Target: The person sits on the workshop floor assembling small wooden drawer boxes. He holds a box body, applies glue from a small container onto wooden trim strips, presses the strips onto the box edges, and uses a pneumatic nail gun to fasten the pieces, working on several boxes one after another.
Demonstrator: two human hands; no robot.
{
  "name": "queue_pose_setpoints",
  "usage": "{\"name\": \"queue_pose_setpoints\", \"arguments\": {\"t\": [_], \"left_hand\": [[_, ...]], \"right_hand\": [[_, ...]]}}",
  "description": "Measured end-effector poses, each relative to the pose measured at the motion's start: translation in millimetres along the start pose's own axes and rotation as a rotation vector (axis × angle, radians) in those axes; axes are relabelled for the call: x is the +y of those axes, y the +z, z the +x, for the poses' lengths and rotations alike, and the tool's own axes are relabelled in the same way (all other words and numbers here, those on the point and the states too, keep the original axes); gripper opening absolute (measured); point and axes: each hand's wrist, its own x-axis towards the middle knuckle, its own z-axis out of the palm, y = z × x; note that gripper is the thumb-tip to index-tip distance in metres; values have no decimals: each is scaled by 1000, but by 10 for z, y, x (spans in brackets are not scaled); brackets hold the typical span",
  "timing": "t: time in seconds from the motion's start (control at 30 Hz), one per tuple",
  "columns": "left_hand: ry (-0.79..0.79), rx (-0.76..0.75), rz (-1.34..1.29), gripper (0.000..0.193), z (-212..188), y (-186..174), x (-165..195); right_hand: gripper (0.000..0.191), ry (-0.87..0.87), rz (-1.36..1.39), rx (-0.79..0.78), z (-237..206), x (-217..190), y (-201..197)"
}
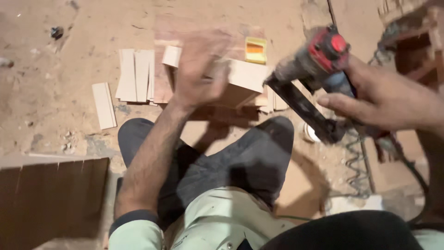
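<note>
Right hand (384,99): grip closed round the handle of a pneumatic nail gun (314,69), red cap uppermost, black magazine sloping toward 5 o'clock, nose just beside the wooden box.

Left hand (201,69): blurred, fingers spread flat, grip open, holding nothing; palm over the wooden box (240,81), contact not clear.

Wooden box: pale boards, on the floor at 12 o'clock from the knees.

Step, judged: steadying the box for nailing; gun nose needs seating square on the joint.

Loose wood strips (136,74): at 10 o'clock.

Yellow nail pack (255,50): behind box.

Coiled air hose (356,159): at 3 o'clock.
</note>
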Motion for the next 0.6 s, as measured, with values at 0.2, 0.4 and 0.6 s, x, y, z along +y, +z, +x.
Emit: {"name": "queue_pose_setpoints", "arguments": {"t": [0.2,0.4,0.6], "left_hand": [[-374,64,-63,66,-483,-476,-343],[-401,109,-277,63,-392,-394,-348],[-75,-359,294,68,318,-422,162]], "right_hand": [[55,17,337,35,116,215,80],[42,-140,662,233,182,346,216],[32,-426,1206,432,123,501,1021]]}}
